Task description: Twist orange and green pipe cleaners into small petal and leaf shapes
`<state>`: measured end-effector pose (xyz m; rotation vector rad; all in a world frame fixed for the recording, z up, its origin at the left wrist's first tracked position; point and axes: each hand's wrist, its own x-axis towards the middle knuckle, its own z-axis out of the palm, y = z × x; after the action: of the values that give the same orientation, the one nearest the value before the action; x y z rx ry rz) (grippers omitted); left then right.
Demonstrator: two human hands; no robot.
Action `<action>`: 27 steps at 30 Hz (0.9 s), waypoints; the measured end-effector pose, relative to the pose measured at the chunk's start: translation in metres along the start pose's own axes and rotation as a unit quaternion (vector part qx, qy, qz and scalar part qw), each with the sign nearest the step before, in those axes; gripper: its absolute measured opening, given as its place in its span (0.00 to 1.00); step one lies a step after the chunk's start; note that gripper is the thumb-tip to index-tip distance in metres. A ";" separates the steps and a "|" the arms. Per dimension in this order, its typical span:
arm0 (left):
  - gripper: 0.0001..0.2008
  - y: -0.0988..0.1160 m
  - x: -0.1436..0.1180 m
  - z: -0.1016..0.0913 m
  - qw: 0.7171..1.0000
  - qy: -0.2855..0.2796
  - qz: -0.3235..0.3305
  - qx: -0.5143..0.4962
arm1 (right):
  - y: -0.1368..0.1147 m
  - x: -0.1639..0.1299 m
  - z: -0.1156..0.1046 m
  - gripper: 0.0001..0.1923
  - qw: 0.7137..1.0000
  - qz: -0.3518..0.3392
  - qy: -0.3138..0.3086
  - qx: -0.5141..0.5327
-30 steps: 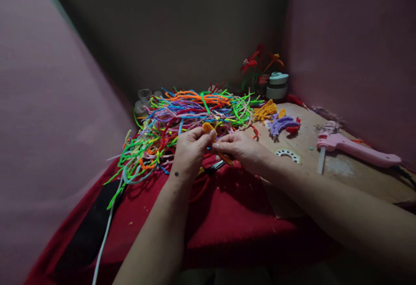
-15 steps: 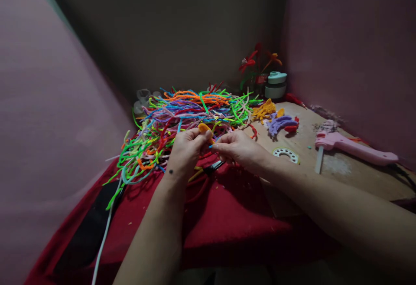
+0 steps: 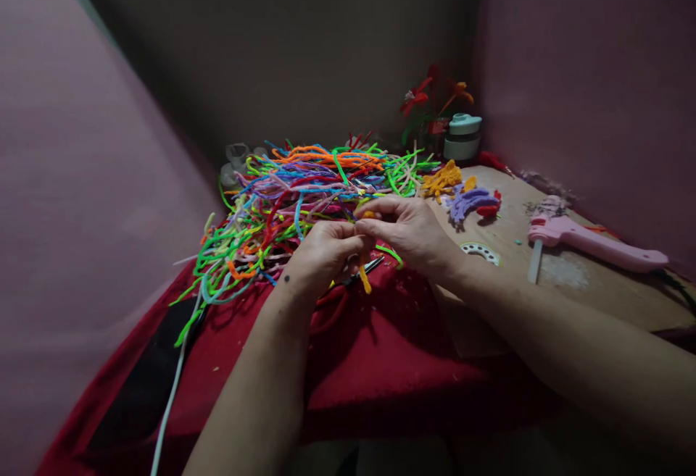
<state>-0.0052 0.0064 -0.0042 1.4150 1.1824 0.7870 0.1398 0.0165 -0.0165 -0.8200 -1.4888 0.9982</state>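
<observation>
An orange pipe cleaner [image 3: 365,279] is pinched between my two hands, its lower end hanging below the fingers and a bit of orange showing above them. My left hand [image 3: 333,248] is closed on it with thumb and fingers together. Fingertips touching the left thumb, my right hand [image 3: 405,230] is closed on its upper part. The fingers cover most of the piece. Scissors [image 3: 370,267] lie on the red cloth [image 3: 380,382] just beneath the hands. A large heap of coloured pipe cleaners [image 3: 304,179] spreads behind the left hand.
On the brown board [image 3: 511,204] at right are orange bent pieces [image 3: 443,179], purple pieces [image 3: 470,204], a white ring with holes [image 3: 481,253] and a pink glue gun [image 3: 592,240]. A mint container [image 3: 462,139] and red flowers [image 3: 417,95] stand behind. A white cable [image 3: 172,396] runs at left.
My right hand has moved up and left over the left fingertips. The orange piece has turned, so one end now hangs down below the hands. A green pipe cleaner end shows beneath the right hand.
</observation>
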 end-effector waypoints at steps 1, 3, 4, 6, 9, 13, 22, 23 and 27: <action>0.11 0.000 0.000 0.001 1.000 0.002 0.002 0.000 | 0.000 0.000 -0.001 0.03 1.000 -0.005 0.000 -0.019; 0.10 0.001 0.000 0.004 1.000 0.016 0.004 -0.002 | 0.000 0.000 -0.002 0.07 1.000 0.008 0.011 -0.017; 0.10 0.002 -0.001 0.006 1.000 0.029 0.006 -0.002 | 0.001 0.000 -0.002 0.08 0.999 0.025 0.022 0.005; 0.10 0.004 -0.001 0.013 0.998 0.062 0.012 -0.004 | 0.004 0.001 -0.002 0.08 0.995 0.063 0.048 0.064; 0.10 0.005 -0.001 0.027 0.994 0.100 0.030 -0.011 | 0.010 0.004 -0.002 0.09 0.978 0.121 0.079 0.150; 0.11 0.000 0.000 0.034 0.993 0.107 0.032 -0.044 | 0.016 0.007 -0.002 0.11 0.959 0.156 0.082 0.221; 0.11 -0.002 0.000 0.008 0.997 0.027 0.011 -0.069 | 0.006 0.008 -0.006 0.13 0.975 0.126 0.045 0.178; 0.11 -0.001 0.000 0.007 0.997 0.030 0.006 -0.065 | 0.005 0.008 -0.007 0.13 0.979 0.122 0.039 0.160; 0.10 0.004 -0.002 0.012 0.997 0.049 -0.006 -0.067 | 0.009 0.008 -0.006 0.15 0.989 0.092 0.070 0.093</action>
<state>0.0062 0.0015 -0.0026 1.2708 1.1884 0.9195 0.1446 0.0285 -0.0211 -0.8838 -1.1969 1.1733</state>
